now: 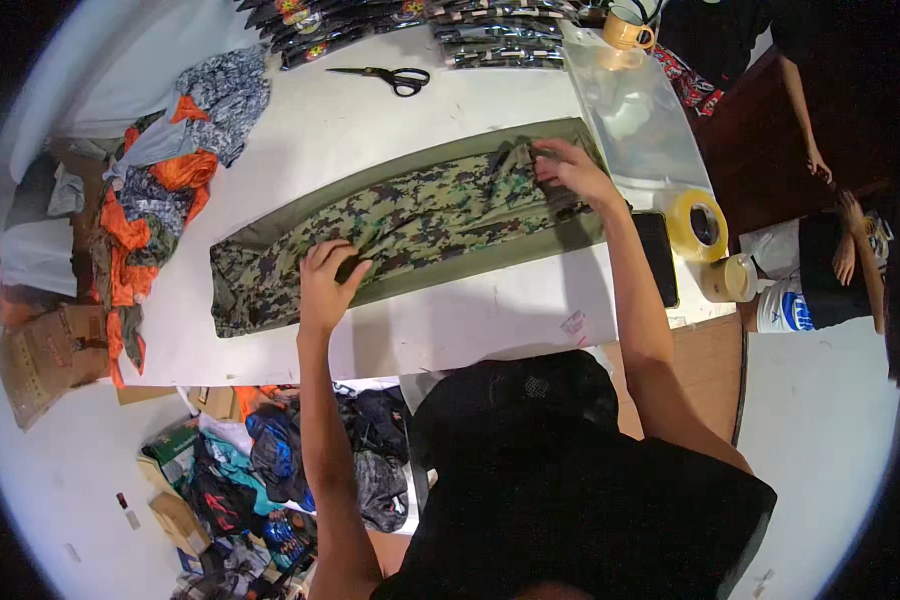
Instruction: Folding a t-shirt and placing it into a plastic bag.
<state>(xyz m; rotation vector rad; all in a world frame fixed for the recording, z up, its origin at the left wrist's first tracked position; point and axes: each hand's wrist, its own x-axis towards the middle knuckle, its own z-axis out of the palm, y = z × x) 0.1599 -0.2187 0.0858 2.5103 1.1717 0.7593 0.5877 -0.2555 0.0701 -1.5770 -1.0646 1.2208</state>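
Observation:
A long folded camouflage garment (420,215) with plain olive borders lies slantwise across the white table in front of me. Near its left part, my left hand (330,285) rests on the cloth with thumb and fingers apart. My right hand (575,172) is at the garment's upper right end. Its fingers are slightly bent and spread, touching the fabric where it wrinkles. I see no grip on the cloth by either hand.
Black scissors (395,78) and stacked dark packets (500,40) are farther back. Orange and grey cloths (180,170) hang at the left edge. At right are a phone (656,258), tape rolls (697,225) and a mug (627,30). Other people are nearby at right.

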